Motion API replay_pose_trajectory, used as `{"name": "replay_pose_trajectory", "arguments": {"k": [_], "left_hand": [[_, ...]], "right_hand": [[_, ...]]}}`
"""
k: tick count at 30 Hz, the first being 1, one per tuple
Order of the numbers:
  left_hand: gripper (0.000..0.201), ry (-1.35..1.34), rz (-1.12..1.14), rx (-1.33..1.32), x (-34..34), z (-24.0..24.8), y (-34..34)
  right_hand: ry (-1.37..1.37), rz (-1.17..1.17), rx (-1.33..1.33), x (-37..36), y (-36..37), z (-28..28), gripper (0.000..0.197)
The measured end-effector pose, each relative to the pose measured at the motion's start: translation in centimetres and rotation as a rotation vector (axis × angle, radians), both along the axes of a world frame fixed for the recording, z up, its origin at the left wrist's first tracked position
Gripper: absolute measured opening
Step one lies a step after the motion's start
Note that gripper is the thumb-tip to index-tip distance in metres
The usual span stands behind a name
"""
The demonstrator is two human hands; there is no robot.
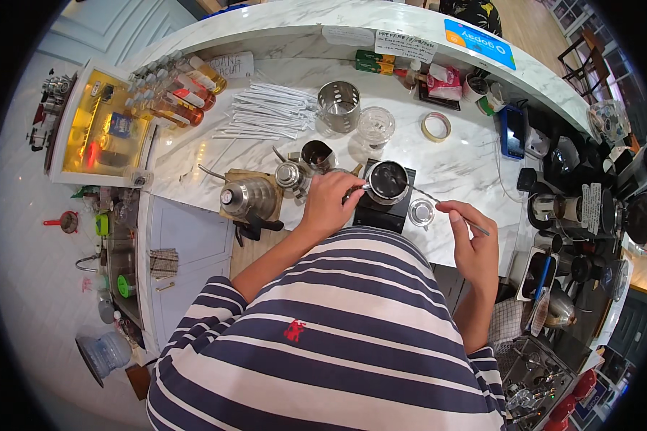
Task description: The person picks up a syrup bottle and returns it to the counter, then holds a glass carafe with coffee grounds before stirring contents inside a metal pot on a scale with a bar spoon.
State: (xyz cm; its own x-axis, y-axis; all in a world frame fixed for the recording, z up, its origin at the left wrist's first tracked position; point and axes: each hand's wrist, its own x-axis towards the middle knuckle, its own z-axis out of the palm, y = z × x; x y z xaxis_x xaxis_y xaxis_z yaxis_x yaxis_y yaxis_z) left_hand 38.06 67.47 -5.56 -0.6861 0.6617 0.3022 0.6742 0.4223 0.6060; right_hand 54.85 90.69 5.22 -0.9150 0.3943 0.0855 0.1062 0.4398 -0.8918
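A round cup with a pale rim and dark contents stands on a black scale close in front of me. My left hand is closed at the cup's left side, its fingers on the handle. In my right hand is a long thin bar spoon with a twisted stem, pinched near its upper end. The spoon slants down to the left and its tip reaches the cup's rim or contents. Beneath the stem sits a small shiny lid-like piece. Left of my left hand are a silver pot and a metal pitcher.
A gooseneck kettle stands at the left edge of the counter. Further back lie wrapped straws, a perforated metal canister, a clear glass dish and a tape roll. Bottles line the left; machines crowd the right.
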Motion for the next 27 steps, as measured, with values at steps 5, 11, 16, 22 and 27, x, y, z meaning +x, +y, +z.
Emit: {"name": "replay_pose_trajectory", "arguments": {"k": [5, 11, 16, 22, 27], "left_hand": [[0.015, 0.008, -0.004, 0.009, -0.09, -0.03, 0.21], [0.015, 0.011, -0.005, -0.003, -0.05, 0.07, 0.16], [0.015, 0.027, -0.008, -0.019, -0.04, 0.46, 0.23], [0.015, 0.016, -0.013, -0.021, -0.07, 0.45, 0.19], [0.015, 0.027, -0.004, -0.018, -0.05, 0.16, 0.11]], "right_hand": [[-0.007, -0.011, -0.038, -0.11, -0.01, -0.11, 0.019], [-0.005, 0.036, -0.032, 0.08, 0.25, 0.11, 0.019], [-0.011, 0.015, -0.051, 0.08, -0.09, 0.05, 0.019], [0.005, 0.024, -0.028, 0.15, 0.29, -0.22, 0.019], [-0.018, 0.074, -0.06, 0.05, -0.13, 0.03, 0.018]]}}
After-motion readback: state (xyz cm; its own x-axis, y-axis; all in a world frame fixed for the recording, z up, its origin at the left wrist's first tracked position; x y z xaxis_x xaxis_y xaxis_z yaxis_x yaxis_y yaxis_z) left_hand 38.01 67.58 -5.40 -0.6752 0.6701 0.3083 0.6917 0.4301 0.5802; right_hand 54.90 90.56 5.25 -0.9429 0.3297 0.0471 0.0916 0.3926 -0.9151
